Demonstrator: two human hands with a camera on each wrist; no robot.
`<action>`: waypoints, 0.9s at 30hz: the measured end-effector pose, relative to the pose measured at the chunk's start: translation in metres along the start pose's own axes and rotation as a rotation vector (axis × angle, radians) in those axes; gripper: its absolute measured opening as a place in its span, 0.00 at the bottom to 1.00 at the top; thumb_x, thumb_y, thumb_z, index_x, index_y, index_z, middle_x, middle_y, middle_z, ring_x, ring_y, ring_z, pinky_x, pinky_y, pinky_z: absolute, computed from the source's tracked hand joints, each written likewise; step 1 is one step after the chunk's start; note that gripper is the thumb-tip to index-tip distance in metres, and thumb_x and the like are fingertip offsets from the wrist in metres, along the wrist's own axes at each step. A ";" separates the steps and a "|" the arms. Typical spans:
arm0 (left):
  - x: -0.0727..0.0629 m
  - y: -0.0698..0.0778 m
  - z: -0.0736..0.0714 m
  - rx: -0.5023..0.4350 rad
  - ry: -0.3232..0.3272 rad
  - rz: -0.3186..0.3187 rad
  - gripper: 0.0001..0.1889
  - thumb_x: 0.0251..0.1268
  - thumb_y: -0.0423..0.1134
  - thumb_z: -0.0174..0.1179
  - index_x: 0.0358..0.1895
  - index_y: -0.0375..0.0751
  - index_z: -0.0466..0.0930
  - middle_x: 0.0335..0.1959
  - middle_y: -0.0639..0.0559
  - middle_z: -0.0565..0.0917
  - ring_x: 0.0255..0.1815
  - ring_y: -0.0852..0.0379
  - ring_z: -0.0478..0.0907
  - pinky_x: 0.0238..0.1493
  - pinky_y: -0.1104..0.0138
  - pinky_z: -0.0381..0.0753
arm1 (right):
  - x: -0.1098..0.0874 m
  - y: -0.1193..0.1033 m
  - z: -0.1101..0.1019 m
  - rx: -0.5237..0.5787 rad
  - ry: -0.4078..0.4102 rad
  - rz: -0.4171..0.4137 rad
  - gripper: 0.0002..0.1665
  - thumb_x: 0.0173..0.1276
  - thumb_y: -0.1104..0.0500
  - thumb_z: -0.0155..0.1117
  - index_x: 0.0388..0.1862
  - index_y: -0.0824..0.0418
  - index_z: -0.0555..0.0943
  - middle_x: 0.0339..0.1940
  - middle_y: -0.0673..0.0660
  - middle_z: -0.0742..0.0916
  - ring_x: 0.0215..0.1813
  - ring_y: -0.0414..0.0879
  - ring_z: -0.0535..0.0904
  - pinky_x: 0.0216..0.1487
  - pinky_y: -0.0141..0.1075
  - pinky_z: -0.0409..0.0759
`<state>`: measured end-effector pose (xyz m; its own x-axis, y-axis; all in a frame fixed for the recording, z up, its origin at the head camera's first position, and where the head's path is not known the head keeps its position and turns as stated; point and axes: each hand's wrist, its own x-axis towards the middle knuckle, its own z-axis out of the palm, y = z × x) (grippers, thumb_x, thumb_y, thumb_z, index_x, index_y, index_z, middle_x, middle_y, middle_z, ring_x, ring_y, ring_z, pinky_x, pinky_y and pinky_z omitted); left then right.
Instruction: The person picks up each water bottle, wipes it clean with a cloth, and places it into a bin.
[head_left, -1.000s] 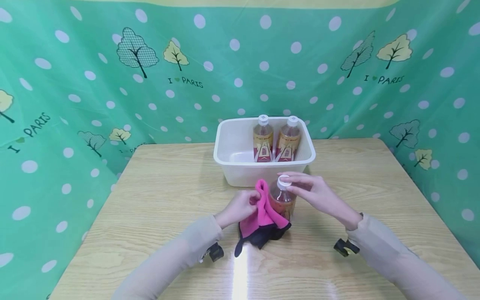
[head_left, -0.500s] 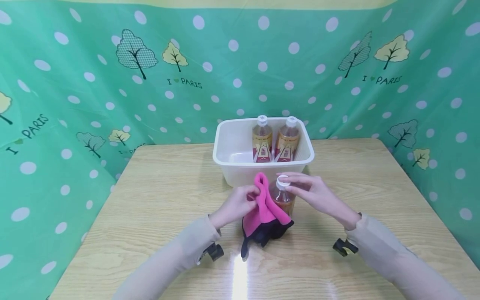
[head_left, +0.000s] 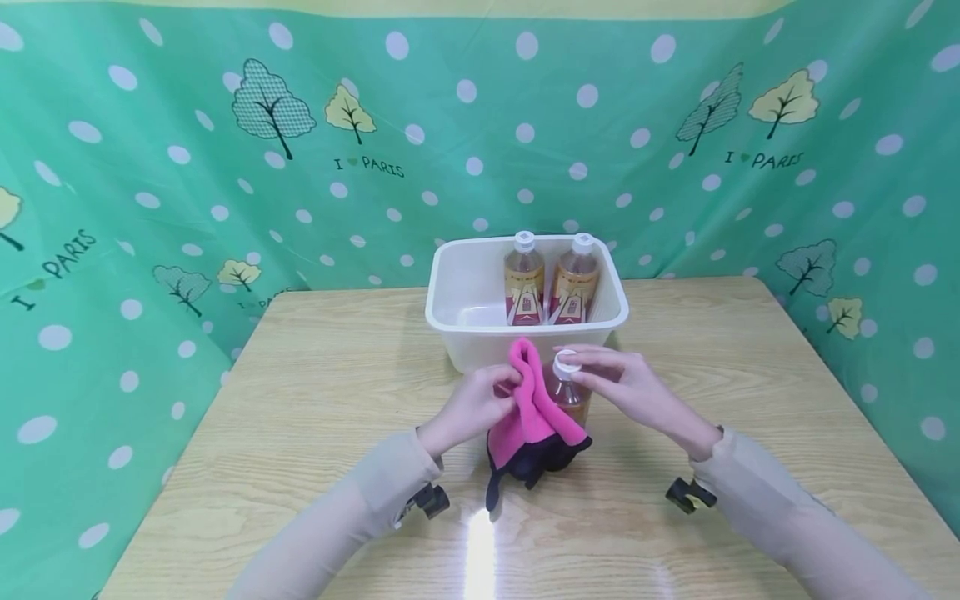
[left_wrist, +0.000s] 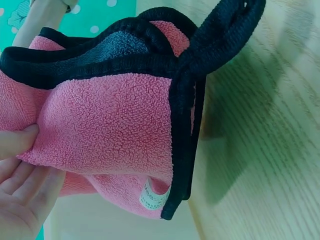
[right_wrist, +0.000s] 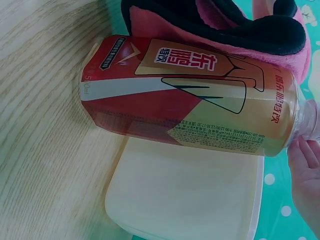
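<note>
In the head view my left hand (head_left: 472,408) pinches a pink cloth (head_left: 531,408) with black edging, gathered into folds. The left wrist view shows the thumb and fingers gripping the cloth (left_wrist: 110,125), with its black hanging loop and a small white tag. My right hand (head_left: 637,392) holds the white cap of a drink bottle (head_left: 567,390) by its fingertips. The bottle stands upright, partly covered by the cloth in the head view. From the right wrist, its red and gold label (right_wrist: 190,95) shows, with the cloth against its side.
Behind the bottle stands a white plastic bin (head_left: 480,350). Two matching bottles, a left one (head_left: 524,283) and a right one (head_left: 575,283), stand in its right half. A wood-grain table (head_left: 330,375) lies under everything, with a green dotted curtain (head_left: 450,108) behind.
My left hand has raised the cloth and shifted it slightly right across the bottle, covering more of the label. My right hand keeps its hold on the cap.
</note>
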<state>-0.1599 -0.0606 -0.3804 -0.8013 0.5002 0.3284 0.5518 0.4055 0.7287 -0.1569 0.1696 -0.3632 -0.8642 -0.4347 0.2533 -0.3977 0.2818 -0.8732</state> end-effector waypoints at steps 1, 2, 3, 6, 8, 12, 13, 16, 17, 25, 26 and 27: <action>0.000 -0.001 0.001 0.000 -0.002 -0.004 0.11 0.44 0.20 0.55 0.35 0.27 0.77 0.32 0.40 0.81 0.31 0.52 0.80 0.33 0.78 0.78 | 0.000 -0.001 0.000 0.003 -0.001 0.004 0.19 0.59 0.61 0.59 0.51 0.63 0.77 0.52 0.58 0.79 0.51 0.35 0.75 0.47 0.31 0.77; 0.000 -0.001 0.001 0.000 -0.006 -0.011 0.11 0.44 0.20 0.55 0.35 0.27 0.77 0.32 0.40 0.81 0.31 0.52 0.80 0.33 0.78 0.78 | 0.000 -0.001 0.000 0.004 -0.001 0.006 0.19 0.59 0.61 0.59 0.51 0.63 0.77 0.52 0.58 0.79 0.51 0.35 0.75 0.48 0.31 0.77; 0.000 -0.002 0.002 0.001 -0.012 -0.018 0.11 0.44 0.20 0.55 0.35 0.27 0.77 0.32 0.41 0.81 0.31 0.52 0.79 0.33 0.77 0.78 | 0.000 -0.001 -0.001 0.005 -0.001 0.009 0.19 0.59 0.61 0.59 0.51 0.62 0.76 0.52 0.57 0.79 0.52 0.35 0.74 0.48 0.31 0.77; 0.000 -0.006 0.005 0.009 -0.031 -0.039 0.12 0.43 0.20 0.54 0.35 0.28 0.77 0.32 0.41 0.81 0.31 0.54 0.79 0.33 0.77 0.78 | 0.000 -0.002 -0.001 0.006 -0.005 0.009 0.19 0.59 0.60 0.59 0.51 0.62 0.76 0.52 0.56 0.79 0.52 0.35 0.74 0.49 0.30 0.76; -0.001 -0.009 0.007 0.016 -0.046 -0.052 0.12 0.43 0.20 0.54 0.35 0.28 0.77 0.32 0.41 0.81 0.31 0.54 0.79 0.32 0.77 0.78 | 0.000 -0.002 -0.001 0.010 -0.007 0.016 0.19 0.59 0.60 0.59 0.51 0.62 0.76 0.52 0.56 0.79 0.52 0.35 0.74 0.49 0.30 0.76; -0.002 -0.016 0.010 0.025 -0.070 -0.073 0.14 0.41 0.20 0.53 0.36 0.28 0.77 0.32 0.41 0.81 0.31 0.54 0.79 0.32 0.77 0.78 | 0.000 -0.004 0.000 0.025 -0.018 0.039 0.20 0.60 0.59 0.59 0.51 0.62 0.76 0.52 0.56 0.79 0.51 0.36 0.75 0.49 0.31 0.76; -0.002 -0.018 0.011 0.026 -0.074 -0.079 0.14 0.40 0.19 0.53 0.36 0.28 0.77 0.32 0.41 0.81 0.31 0.54 0.79 0.32 0.76 0.78 | 0.000 -0.004 0.000 0.026 -0.020 0.045 0.20 0.60 0.58 0.59 0.52 0.61 0.76 0.52 0.55 0.79 0.51 0.36 0.75 0.49 0.31 0.76; -0.003 -0.024 0.014 0.029 -0.087 -0.092 0.14 0.40 0.19 0.52 0.35 0.29 0.77 0.32 0.41 0.81 0.32 0.53 0.80 0.32 0.76 0.78 | 0.000 -0.004 0.000 0.022 -0.024 0.044 0.20 0.60 0.58 0.59 0.52 0.60 0.76 0.51 0.54 0.80 0.51 0.37 0.75 0.50 0.31 0.75; -0.003 -0.026 0.016 0.028 -0.093 -0.095 0.14 0.40 0.19 0.52 0.35 0.29 0.77 0.31 0.42 0.82 0.32 0.53 0.80 0.33 0.77 0.78 | 0.000 -0.004 0.000 0.020 -0.024 0.041 0.20 0.60 0.58 0.59 0.52 0.60 0.76 0.51 0.54 0.80 0.51 0.37 0.75 0.50 0.31 0.75; -0.004 -0.038 0.023 0.045 -0.118 -0.113 0.13 0.39 0.19 0.52 0.32 0.31 0.77 0.30 0.44 0.82 0.30 0.56 0.78 0.32 0.76 0.77 | 0.000 -0.005 0.000 0.001 -0.026 0.043 0.20 0.60 0.58 0.59 0.52 0.60 0.76 0.50 0.53 0.80 0.51 0.36 0.75 0.50 0.30 0.75; -0.004 -0.038 0.023 0.047 -0.119 -0.117 0.13 0.39 0.20 0.52 0.33 0.31 0.78 0.30 0.44 0.82 0.31 0.56 0.78 0.32 0.76 0.77 | 0.000 -0.006 0.000 0.001 -0.026 0.044 0.20 0.60 0.58 0.59 0.52 0.60 0.76 0.50 0.54 0.80 0.51 0.37 0.75 0.50 0.31 0.75; -0.005 -0.038 0.023 0.045 -0.119 -0.118 0.13 0.39 0.20 0.53 0.34 0.31 0.78 0.31 0.43 0.82 0.31 0.55 0.78 0.33 0.76 0.77 | -0.001 -0.006 0.000 -0.002 -0.023 0.045 0.20 0.60 0.58 0.59 0.52 0.60 0.76 0.50 0.54 0.80 0.51 0.38 0.75 0.50 0.31 0.76</action>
<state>-0.1719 -0.0606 -0.4238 -0.8294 0.5331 0.1670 0.4678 0.4993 0.7292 -0.1540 0.1681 -0.3580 -0.8740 -0.4412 0.2036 -0.3587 0.3030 -0.8829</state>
